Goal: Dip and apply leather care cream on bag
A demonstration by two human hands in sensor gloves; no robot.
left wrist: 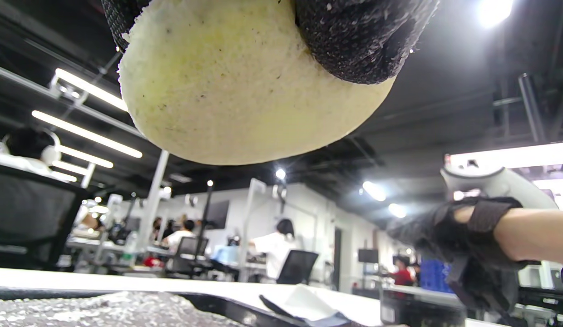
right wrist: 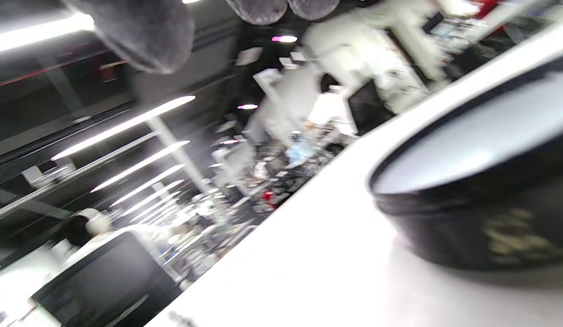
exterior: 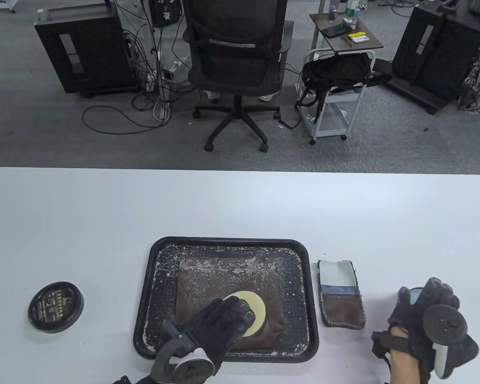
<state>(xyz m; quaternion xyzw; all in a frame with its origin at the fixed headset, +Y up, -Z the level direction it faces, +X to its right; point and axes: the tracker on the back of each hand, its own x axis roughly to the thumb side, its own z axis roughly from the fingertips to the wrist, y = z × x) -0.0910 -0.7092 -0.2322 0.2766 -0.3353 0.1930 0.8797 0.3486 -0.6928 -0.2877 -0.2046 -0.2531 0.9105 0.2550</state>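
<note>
L hand (exterior: 220,324) fingers curl on yellow sponge (exterior: 253,310), over brown bag (exterior: 232,280) in black tray (exterior: 154,276), centre-near. R hand (exterior: 424,320) near right grips cream tin (right wrist: 472,200). Lid (exterior: 56,307) lies far left.

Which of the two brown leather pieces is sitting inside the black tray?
The large brown bag under the left hand; the smaller leather pouch lies on the table, right of the tray.
</note>
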